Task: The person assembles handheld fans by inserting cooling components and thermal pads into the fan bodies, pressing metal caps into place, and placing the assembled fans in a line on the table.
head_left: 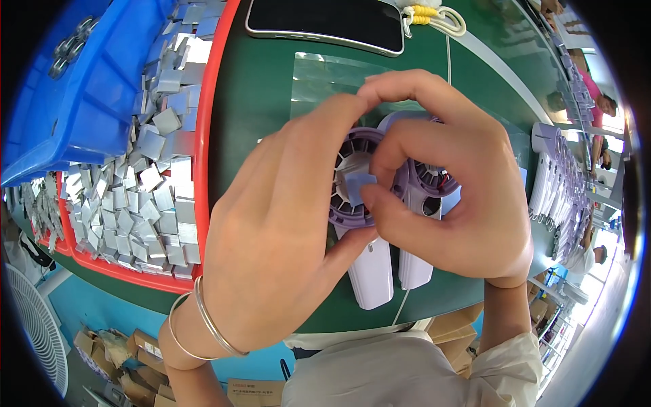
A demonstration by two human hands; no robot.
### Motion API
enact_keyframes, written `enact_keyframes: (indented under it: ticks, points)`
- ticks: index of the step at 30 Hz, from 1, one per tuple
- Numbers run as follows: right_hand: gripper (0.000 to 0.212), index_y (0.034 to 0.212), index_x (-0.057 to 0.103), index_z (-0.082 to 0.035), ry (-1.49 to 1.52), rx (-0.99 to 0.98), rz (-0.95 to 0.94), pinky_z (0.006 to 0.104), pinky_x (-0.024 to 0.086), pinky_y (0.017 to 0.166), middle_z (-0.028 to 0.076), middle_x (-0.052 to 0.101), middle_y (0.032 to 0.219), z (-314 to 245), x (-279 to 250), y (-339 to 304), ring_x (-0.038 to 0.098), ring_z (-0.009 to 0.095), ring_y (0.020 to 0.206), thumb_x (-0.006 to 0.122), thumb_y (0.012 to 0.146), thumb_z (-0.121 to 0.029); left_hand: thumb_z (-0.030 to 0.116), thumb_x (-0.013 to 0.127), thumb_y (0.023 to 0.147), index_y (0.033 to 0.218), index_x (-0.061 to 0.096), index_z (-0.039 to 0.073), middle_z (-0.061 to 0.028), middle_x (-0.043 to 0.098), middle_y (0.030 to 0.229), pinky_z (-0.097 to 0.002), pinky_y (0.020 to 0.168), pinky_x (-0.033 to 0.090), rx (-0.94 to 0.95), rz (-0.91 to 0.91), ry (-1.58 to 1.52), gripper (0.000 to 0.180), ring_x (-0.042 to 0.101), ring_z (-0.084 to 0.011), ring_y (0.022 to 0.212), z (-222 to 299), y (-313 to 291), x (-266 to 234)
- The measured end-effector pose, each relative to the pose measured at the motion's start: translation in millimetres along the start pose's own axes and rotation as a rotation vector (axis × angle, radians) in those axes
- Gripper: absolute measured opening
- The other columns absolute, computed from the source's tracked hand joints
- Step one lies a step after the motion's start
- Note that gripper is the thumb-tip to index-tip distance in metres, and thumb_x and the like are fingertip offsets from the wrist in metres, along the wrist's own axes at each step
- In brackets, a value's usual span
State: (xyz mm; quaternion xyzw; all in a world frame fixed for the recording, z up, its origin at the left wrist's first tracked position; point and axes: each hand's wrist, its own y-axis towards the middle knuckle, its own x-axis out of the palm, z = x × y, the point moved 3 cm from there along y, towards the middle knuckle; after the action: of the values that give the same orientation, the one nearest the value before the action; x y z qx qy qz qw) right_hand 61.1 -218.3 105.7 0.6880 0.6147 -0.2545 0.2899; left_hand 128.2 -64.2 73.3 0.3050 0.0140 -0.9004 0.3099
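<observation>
My left hand (271, 224) curls round the near rim of a purple-and-white handheld fan (373, 275), its thumb low on the round head and its fingers over the far side. The fan head is uncovered, with dark radial slots round a pale hub. Between thumb and index finger, my right hand (475, 183) pinches a small bluish square piece (357, 188) over the hub. Whether the piece touches the hub I cannot tell. Beside it, partly behind my right hand, lies a second fan (416, 270) with its white handle toward me.
A red tray (205, 136) of many silvery square plates stands at left, a blue bin (88, 129) on top. At the back lie a phone (325, 24), a clear plastic sheet (319, 81) and a cable (444, 24). More fans (546, 169) line the right. Other people sit beyond.
</observation>
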Motion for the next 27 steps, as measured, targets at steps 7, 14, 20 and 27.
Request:
enact_keyframes:
  ticks: [7, 14, 20, 27]
  points:
    - [0.012, 0.066, 0.062, -0.002, -0.091, -0.096, 0.052, 0.0305, 0.05, 0.076, 0.016, 0.064, 0.113, 1, 0, -5, 0.065, 0.025, 0.091, 0.073, 0.063, -0.006, 0.009, 0.082, 0.072, 0.14, 0.045, 0.008, -0.0117, 0.057, 0.136, -0.0433, 0.097, 0.051, 0.019, -0.005, -0.032, 0.077, 0.06, -0.0284, 0.124, -3, -1, 4]
    - [0.016, 0.069, 0.061, -0.002, -0.148, -0.04, 0.055, 0.0392, 0.045, 0.096, 0.017, 0.065, 0.111, 4, -13, -5, 0.061, 0.032, 0.11, 0.075, 0.062, -0.005, 0.011, 0.085, 0.071, 0.14, 0.045, 0.005, -0.0128, 0.057, 0.136, -0.0426, 0.097, 0.051, 0.011, -0.028, -0.015, 0.08, 0.06, -0.0292, 0.124, 1, 3, -1]
    - [0.031, 0.075, 0.053, -0.003, -0.215, -0.018, 0.057, 0.043, 0.043, 0.102, 0.015, 0.066, 0.111, 3, -9, 1, 0.057, 0.035, 0.12, 0.081, 0.061, -0.003, 0.014, 0.088, 0.069, 0.139, 0.044, 0.002, -0.0171, 0.056, 0.134, -0.0411, 0.099, 0.05, 0.042, -0.02, 0.013, 0.083, 0.06, -0.0323, 0.121, -1, 4, -3]
    - [0.02, 0.084, 0.057, -0.001, -0.121, -0.044, 0.238, 0.0397, 0.043, 0.099, 0.017, 0.064, 0.106, 3, -41, -18, 0.059, 0.035, 0.115, 0.072, 0.071, -0.001, 0.02, 0.086, 0.071, 0.144, 0.04, 0.003, -0.018, 0.051, 0.138, -0.0422, 0.103, 0.046, 0.072, -0.027, 0.018, 0.087, 0.053, -0.0387, 0.124, 4, -3, -3]
